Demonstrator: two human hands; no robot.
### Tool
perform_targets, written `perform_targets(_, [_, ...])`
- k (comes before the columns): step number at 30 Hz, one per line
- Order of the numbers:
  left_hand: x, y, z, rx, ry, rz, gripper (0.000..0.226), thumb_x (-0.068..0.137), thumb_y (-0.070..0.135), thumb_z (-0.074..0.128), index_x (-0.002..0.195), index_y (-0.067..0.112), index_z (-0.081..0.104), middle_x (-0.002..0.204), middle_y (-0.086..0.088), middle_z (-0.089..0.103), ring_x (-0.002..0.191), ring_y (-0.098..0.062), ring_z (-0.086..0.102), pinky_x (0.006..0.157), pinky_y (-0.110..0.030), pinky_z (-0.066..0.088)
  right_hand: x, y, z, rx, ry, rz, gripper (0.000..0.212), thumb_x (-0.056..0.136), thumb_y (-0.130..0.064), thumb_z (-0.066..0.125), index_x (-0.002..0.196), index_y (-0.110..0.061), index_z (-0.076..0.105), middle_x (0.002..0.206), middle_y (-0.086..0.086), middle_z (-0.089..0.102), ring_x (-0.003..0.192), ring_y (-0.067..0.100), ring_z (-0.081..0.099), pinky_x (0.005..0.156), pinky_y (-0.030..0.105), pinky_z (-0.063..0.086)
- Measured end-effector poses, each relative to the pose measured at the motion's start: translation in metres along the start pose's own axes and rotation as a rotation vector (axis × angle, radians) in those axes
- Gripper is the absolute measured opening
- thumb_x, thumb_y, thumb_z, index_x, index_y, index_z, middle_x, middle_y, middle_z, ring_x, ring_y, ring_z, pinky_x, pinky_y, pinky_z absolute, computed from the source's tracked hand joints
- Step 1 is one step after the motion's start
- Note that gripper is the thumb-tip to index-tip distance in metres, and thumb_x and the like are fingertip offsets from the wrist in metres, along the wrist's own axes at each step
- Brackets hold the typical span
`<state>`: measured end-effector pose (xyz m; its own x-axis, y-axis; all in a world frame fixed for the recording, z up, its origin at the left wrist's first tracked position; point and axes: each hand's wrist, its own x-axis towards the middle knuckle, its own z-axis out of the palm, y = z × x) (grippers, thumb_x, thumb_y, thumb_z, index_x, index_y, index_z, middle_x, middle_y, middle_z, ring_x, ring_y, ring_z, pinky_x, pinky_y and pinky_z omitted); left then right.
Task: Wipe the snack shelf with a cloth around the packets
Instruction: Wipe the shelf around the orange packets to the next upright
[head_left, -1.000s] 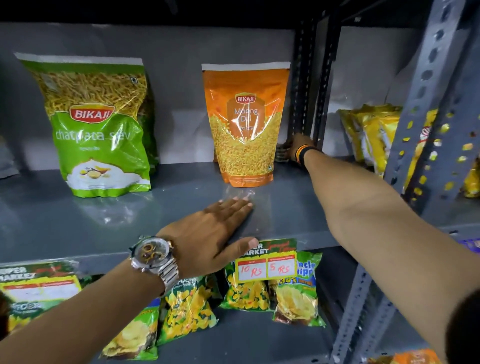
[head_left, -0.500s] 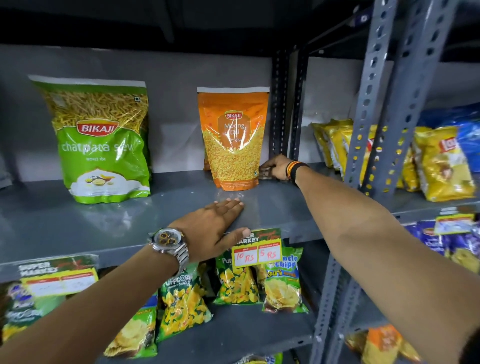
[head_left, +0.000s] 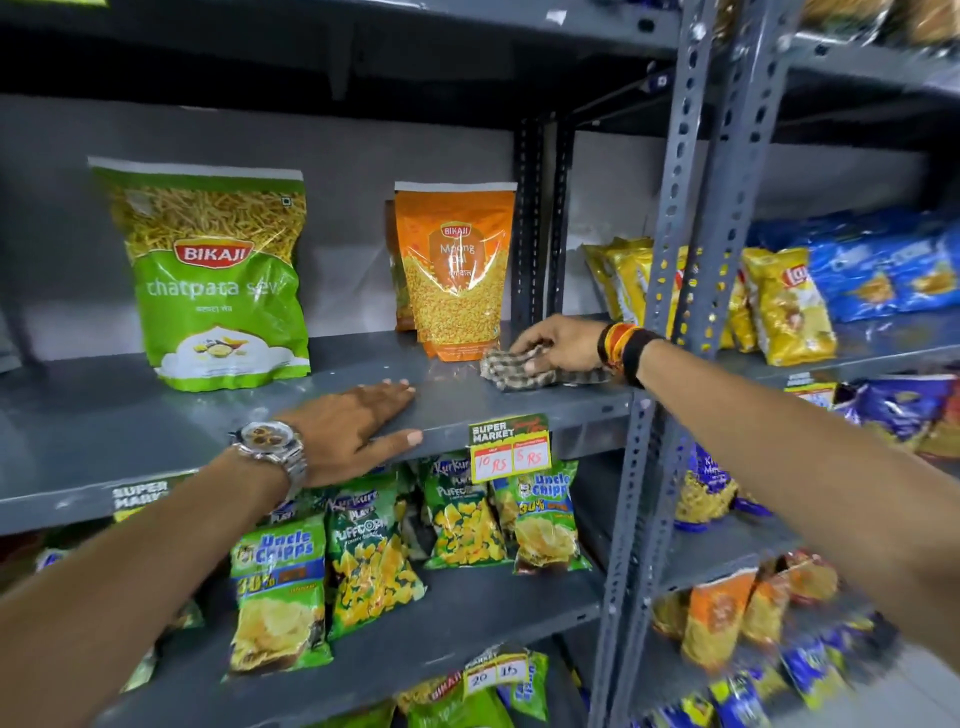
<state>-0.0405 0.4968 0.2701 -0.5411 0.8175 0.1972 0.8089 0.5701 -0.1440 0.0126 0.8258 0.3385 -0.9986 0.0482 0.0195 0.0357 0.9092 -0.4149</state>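
A grey metal shelf carries a big green Bikaji packet at the left and an orange Bikaji packet further right, both upright. My right hand presses a checked cloth onto the shelf just right of the orange packet's base, fingers closed on the cloth. My left hand, with a metal wristwatch, lies flat and spread on the shelf's front edge, between the two packets and nearer me, holding nothing.
A slotted grey upright stands right of my right hand, with yellow chip packets and blue packets beyond it. A price tag hangs from the shelf's front lip. Small snack packets fill the shelf below.
My right hand has drawn the cloth forward and out from behind the orange packet, so the cloth now shows. The view has pulled back and tilted. My left hand has stayed put.
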Motion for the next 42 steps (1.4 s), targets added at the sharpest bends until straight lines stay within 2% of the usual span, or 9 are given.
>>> perform_targets(10, [-0.030, -0.011, 0.006, -0.011, 0.062, -0.020, 0.092, 0.088, 0.074, 0.005, 0.160, 0.018, 0.017, 0.165, -0.001, 0.025, 0.149, -0.016, 0.031, 0.120, -0.031, 0.024, -0.001, 0.010, 0.041, -0.119, 0.395, 0.272, 0.042, 0.092, -0.014, 0.050, 0.131, -0.027, 0.054, 0.137, 0.013, 0.050, 0.122, 0.035, 0.051, 0.106, 0.038, 0.043])
perform_targets(14, [-0.030, -0.013, 0.007, -0.030, 0.070, -0.013, 0.091, 0.089, 0.075, 0.007, 0.159, 0.017, 0.020, 0.164, -0.003, 0.028, 0.148, -0.017, 0.032, 0.121, -0.035, 0.028, -0.031, -0.018, 0.054, 0.009, 0.271, 0.057, 0.033, 0.095, -0.010, 0.052, 0.125, -0.021, 0.061, 0.110, -0.001, 0.061, 0.076, 0.011, 0.058, 0.060, 0.008, 0.044])
perform_targets(18, [-0.030, -0.014, 0.003, -0.033, 0.037, -0.017, 0.091, 0.090, 0.076, 0.010, 0.160, 0.018, 0.017, 0.165, -0.003, 0.025, 0.149, -0.016, 0.030, 0.122, -0.034, 0.025, -0.032, -0.012, 0.033, -0.047, 0.447, 0.128, 0.034, 0.094, -0.012, 0.052, 0.125, -0.020, 0.062, 0.130, 0.006, 0.061, 0.107, 0.026, 0.059, 0.088, 0.032, 0.051])
perform_targets(21, [-0.039, -0.021, 0.000, -0.011, 0.022, -0.016, 0.096, 0.086, 0.081, 0.008, 0.160, 0.020, 0.015, 0.166, 0.000, 0.023, 0.150, -0.014, 0.028, 0.122, -0.034, 0.023, -0.041, -0.008, 0.038, -0.082, 0.417, 0.215, 0.034, 0.094, -0.011, 0.050, 0.125, -0.015, 0.062, 0.131, 0.011, 0.062, 0.114, 0.029, 0.059, 0.100, 0.035, 0.047])
perform_targets(25, [-0.061, -0.049, -0.004, -0.025, 0.028, -0.059, 0.102, 0.082, 0.086, 0.006, 0.160, 0.021, 0.017, 0.165, 0.002, 0.024, 0.150, -0.013, 0.027, 0.123, -0.031, 0.019, -0.062, -0.038, 0.061, -0.003, 0.257, -0.038, 0.033, 0.097, -0.018, 0.051, 0.129, -0.022, 0.059, 0.121, -0.006, 0.053, 0.084, 0.007, 0.058, 0.068, 0.014, 0.045])
perform_targets(30, [-0.077, -0.061, -0.002, -0.033, 0.042, -0.103, 0.100, 0.083, 0.085, 0.008, 0.158, 0.021, 0.024, 0.163, 0.001, 0.030, 0.146, -0.016, 0.036, 0.121, -0.037, 0.029, -0.011, -0.054, 0.048, 0.106, 0.340, -0.044, 0.032, 0.096, -0.016, 0.053, 0.126, -0.019, 0.060, 0.136, 0.006, 0.057, 0.123, 0.025, 0.054, 0.101, 0.031, 0.042])
perform_targets(35, [-0.078, -0.061, 0.002, -0.034, 0.041, -0.113, 0.107, 0.079, 0.088, 0.000, 0.158, 0.020, 0.023, 0.164, -0.002, 0.028, 0.149, -0.016, 0.030, 0.122, -0.036, 0.025, 0.041, -0.070, 0.071, -0.082, 0.314, 0.050, 0.035, 0.096, -0.022, 0.048, 0.129, -0.028, 0.058, 0.144, 0.007, 0.051, 0.130, 0.032, 0.047, 0.108, 0.046, 0.035])
perform_targets(40, [-0.078, -0.059, 0.001, -0.052, 0.038, -0.111, 0.105, 0.080, 0.088, 0.002, 0.159, 0.021, 0.021, 0.165, -0.002, 0.027, 0.149, -0.015, 0.029, 0.123, -0.032, 0.022, 0.039, -0.100, 0.067, -0.033, 0.058, -0.099, 0.035, 0.097, -0.023, 0.052, 0.131, -0.022, 0.057, 0.136, 0.006, 0.055, 0.119, 0.026, 0.054, 0.094, 0.030, 0.042])
perform_targets(42, [-0.078, -0.060, 0.000, -0.053, 0.039, -0.116, 0.105, 0.080, 0.087, 0.002, 0.159, 0.020, 0.021, 0.164, -0.002, 0.028, 0.149, -0.015, 0.029, 0.123, -0.032, 0.023, 0.041, -0.107, 0.061, 0.011, 0.127, -0.108, 0.032, 0.096, -0.019, 0.052, 0.128, -0.021, 0.060, 0.121, 0.009, 0.063, 0.099, 0.023, 0.059, 0.079, 0.026, 0.046])
